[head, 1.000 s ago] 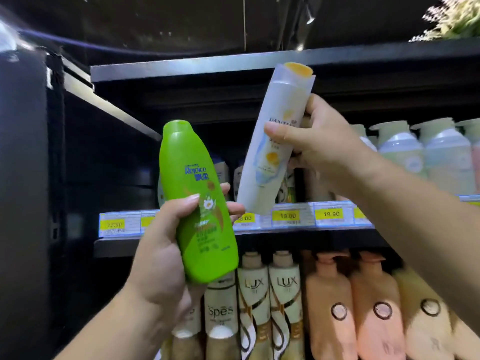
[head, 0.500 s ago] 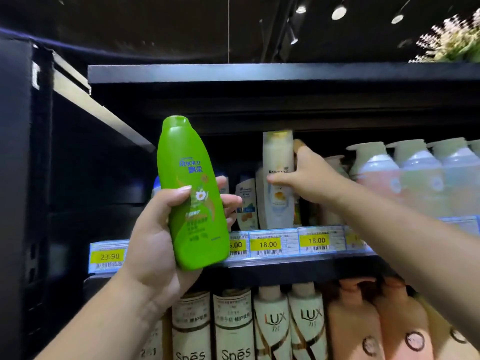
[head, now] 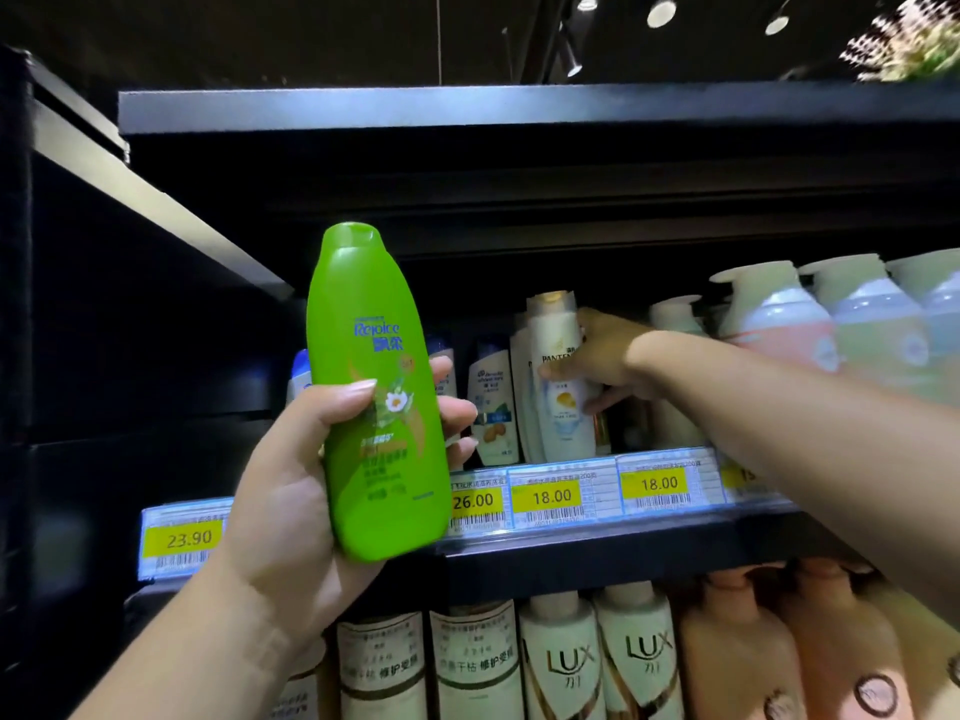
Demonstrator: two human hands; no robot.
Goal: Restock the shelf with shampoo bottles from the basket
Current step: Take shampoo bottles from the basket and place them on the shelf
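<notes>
— Where's the white bottle (head: 563, 387)?
— Upright at the shelf's (head: 597, 550) front edge, right hand (head: 605, 356) wrapped round it (just above an 18.00 tag (head: 551, 496)).
— And the left hand (head: 291, 491)?
— Gripping the green bottle (head: 374, 397), held up before the shelf.

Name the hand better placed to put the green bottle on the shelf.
Left. The left hand grips the green bottle upright before the shelf; the right hand holds the white bottle standing there.

Dim aisle, ceiling spotlights (head: 661, 13) overhead, deep shadow at left, wide-angle bowing at edges, pump bottles (head: 779, 324) softly blurred
</notes>
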